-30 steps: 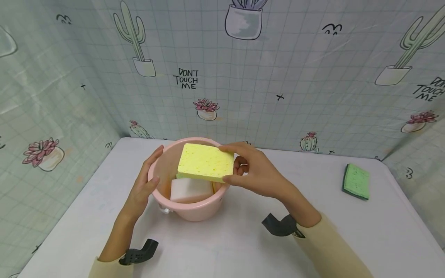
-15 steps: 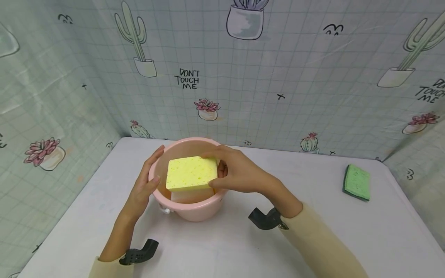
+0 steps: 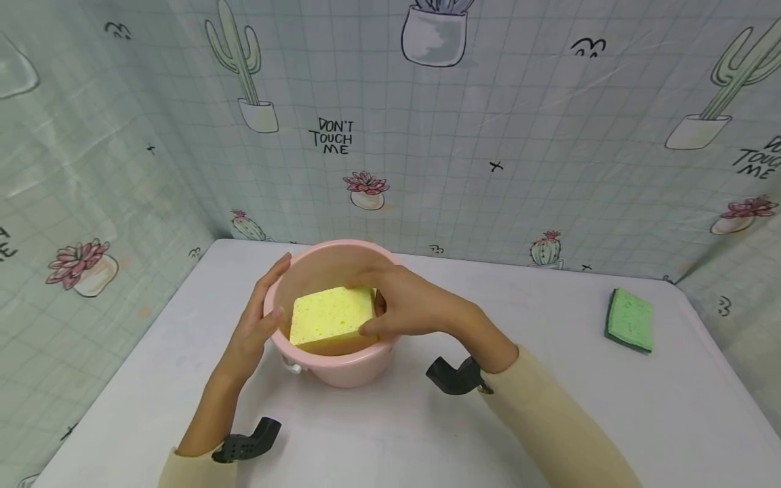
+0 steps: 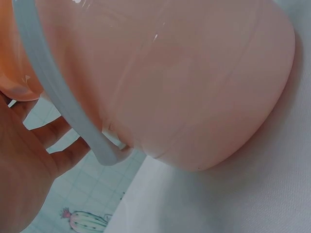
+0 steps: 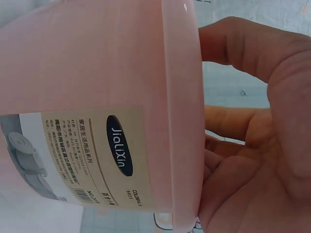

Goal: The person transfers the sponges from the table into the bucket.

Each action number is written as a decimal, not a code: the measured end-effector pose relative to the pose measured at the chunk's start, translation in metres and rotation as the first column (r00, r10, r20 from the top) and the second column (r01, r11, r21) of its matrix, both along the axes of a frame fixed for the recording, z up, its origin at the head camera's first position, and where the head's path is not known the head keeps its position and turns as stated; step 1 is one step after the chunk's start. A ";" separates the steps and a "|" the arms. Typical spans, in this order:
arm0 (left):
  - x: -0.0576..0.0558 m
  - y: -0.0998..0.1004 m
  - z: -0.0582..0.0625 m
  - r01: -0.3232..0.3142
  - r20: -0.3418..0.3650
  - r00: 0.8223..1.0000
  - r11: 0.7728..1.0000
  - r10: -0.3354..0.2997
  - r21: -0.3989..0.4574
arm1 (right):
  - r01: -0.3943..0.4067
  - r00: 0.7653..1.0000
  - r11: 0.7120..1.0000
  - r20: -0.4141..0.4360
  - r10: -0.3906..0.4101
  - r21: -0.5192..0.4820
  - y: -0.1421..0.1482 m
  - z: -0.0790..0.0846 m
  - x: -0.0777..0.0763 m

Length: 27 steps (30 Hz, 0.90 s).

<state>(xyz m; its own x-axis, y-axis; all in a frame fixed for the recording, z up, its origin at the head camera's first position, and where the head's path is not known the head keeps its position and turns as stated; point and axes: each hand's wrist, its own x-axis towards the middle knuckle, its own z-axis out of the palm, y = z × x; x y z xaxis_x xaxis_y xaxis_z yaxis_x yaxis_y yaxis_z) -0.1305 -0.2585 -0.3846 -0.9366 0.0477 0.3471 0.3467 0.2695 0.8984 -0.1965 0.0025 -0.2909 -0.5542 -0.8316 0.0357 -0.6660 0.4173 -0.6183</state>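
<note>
A pink bucket (image 3: 350,369) with a pale handle (image 4: 58,92) stands on the white table. My left hand (image 3: 249,332) holds it by the left side of the rim, thumb over the rim and fingers along the outside. Inside the bucket opening, tilted, is a yellow sponge (image 3: 332,313). The right hand (image 3: 405,298) grips that sponge by its right edge, thumb in front and fingers behind, reaching over the bucket's right rim. In the right wrist view, the bucket wall with a printed label (image 5: 107,155) hides the sponge and the fingertips.
On the right side of the table (image 3: 549,407) lies a green sponge (image 3: 630,320) with a dark underside. A cactus-print cloth (image 3: 427,149) hangs behind the table and along both sides. Each wrist carries a black camera mount (image 3: 454,376).
My right hand has moved left and down, lowering the yellow sponge into the bucket. A white block seen in the bucket earlier is now covered by the sponge. The left hand stays at the rim.
</note>
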 end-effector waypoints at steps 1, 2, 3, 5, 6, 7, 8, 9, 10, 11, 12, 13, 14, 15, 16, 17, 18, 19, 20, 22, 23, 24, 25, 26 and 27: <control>0.000 0.000 0.000 0.001 0.000 1.000 1.000 -0.001 0.000 | -0.008 1.000 1.000 0.010 0.008 0.003 0.000 0.001 0.000; 0.000 0.000 0.000 0.001 -0.001 1.000 1.000 -0.001 0.001 | -0.012 1.000 1.000 0.024 0.012 0.008 0.000 0.001 0.000; 0.000 -0.001 -0.001 0.002 -0.002 1.000 1.000 -0.002 0.002 | -0.018 0.999 1.000 0.033 0.018 0.009 0.001 0.001 0.000; -0.001 -0.001 -0.001 0.003 -0.005 1.000 1.000 -0.003 0.002 | -0.031 0.998 1.000 0.052 0.031 0.001 0.001 0.001 -0.001; -0.001 -0.001 -0.001 0.006 -0.005 1.000 1.000 -0.006 0.004 | -0.039 0.997 0.999 0.061 0.039 -0.005 0.001 0.001 -0.001; 0.000 -0.001 0.000 0.004 -0.005 1.000 1.000 -0.004 0.008 | -0.047 0.997 0.999 0.067 0.048 -0.010 0.001 0.000 -0.002; -0.001 -0.001 0.000 0.005 -0.005 1.000 1.000 -0.005 0.010 | -0.053 0.996 0.999 0.068 0.053 -0.009 0.002 0.000 -0.002; -0.001 -0.001 0.000 0.005 -0.004 1.000 1.000 -0.005 0.010 | -0.058 0.996 0.998 0.070 0.058 -0.011 0.001 0.000 -0.002; -0.001 -0.001 0.000 0.004 -0.002 1.000 1.000 -0.004 0.009 | -0.059 0.996 0.998 0.073 0.060 -0.013 0.001 0.000 -0.002; 0.000 -0.001 -0.001 0.005 -0.002 1.000 1.000 -0.005 0.008 | -0.060 0.995 0.998 0.081 0.061 -0.015 0.001 0.000 -0.002; 0.000 -0.001 0.000 0.005 -0.001 1.000 1.000 -0.005 0.006 | -0.056 0.995 0.998 0.082 0.057 -0.016 0.001 0.000 -0.002; 0.000 -0.001 -0.001 0.004 0.000 1.000 1.000 -0.004 0.005 | -0.049 0.995 0.999 0.084 0.051 -0.019 0.001 0.000 -0.002; 0.000 -0.001 -0.001 0.005 0.001 1.000 1.000 -0.005 0.004 | -0.041 0.995 0.999 0.087 0.042 -0.020 0.001 0.000 -0.002; 0.000 0.000 -0.001 0.008 0.002 1.000 1.000 -0.008 0.003 | -0.032 0.995 0.999 0.090 0.033 -0.020 0.002 0.001 -0.002; 0.000 0.000 -0.001 0.009 0.003 1.000 1.000 -0.009 0.004 | -0.021 0.995 1.000 0.097 0.023 -0.022 0.002 0.001 -0.002; 0.000 0.000 -0.001 0.011 0.004 1.000 1.000 -0.012 0.006 | -0.011 0.995 1.000 0.103 0.014 -0.027 0.003 0.001 -0.002; 0.000 0.000 -0.001 0.012 0.005 1.000 1.000 -0.012 0.008 | 0.002 0.995 0.999 0.102 0.001 -0.032 0.004 0.001 -0.002; 0.000 0.000 -0.001 0.013 0.005 1.000 1.000 -0.013 0.011 | 0.014 0.994 0.999 0.107 -0.010 -0.040 0.006 0.001 -0.002; 0.000 0.000 -0.001 0.014 0.007 1.000 1.000 -0.015 0.013 | 0.028 0.994 0.998 0.111 -0.023 -0.049 0.008 0.001 -0.002; 0.000 0.001 -0.001 0.014 0.007 1.000 1.000 -0.014 0.015 | 0.059 0.993 0.994 0.109 -0.050 -0.090 0.013 0.001 0.000; 0.000 0.001 -0.001 0.011 0.008 1.000 1.000 -0.011 0.012 | 0.074 0.993 0.991 0.100 -0.063 -0.115 0.017 0.001 0.000; 0.000 0.000 0.000 0.010 0.008 1.000 1.000 -0.010 0.010 | 0.090 0.993 0.986 0.083 -0.079 -0.140 0.020 0.000 0.001; 0.000 0.000 0.000 0.007 0.010 1.000 1.000 -0.007 0.008 | 0.106 0.993 0.980 0.065 -0.096 -0.166 0.023 0.000 0.002; -0.001 0.000 0.000 0.003 0.012 1.000 1.000 -0.003 0.004 | 0.123 0.992 0.973 0.044 -0.117 -0.194 0.027 0.000 0.003; -0.001 0.000 0.001 0.000 0.013 1.000 1.000 0.000 0.002 | 0.141 0.990 0.965 0.025 -0.139 -0.221 0.031 0.000 0.004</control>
<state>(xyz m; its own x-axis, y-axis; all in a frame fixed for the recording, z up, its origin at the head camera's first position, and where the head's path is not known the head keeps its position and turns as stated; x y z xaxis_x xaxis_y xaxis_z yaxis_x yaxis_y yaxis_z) -0.1311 -0.2582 -0.3840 -0.9411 0.0471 0.3348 0.3348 0.2682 0.9033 -0.1921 0.0332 -0.2912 -0.6658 -0.7176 0.2044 -0.6044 0.3581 -0.7117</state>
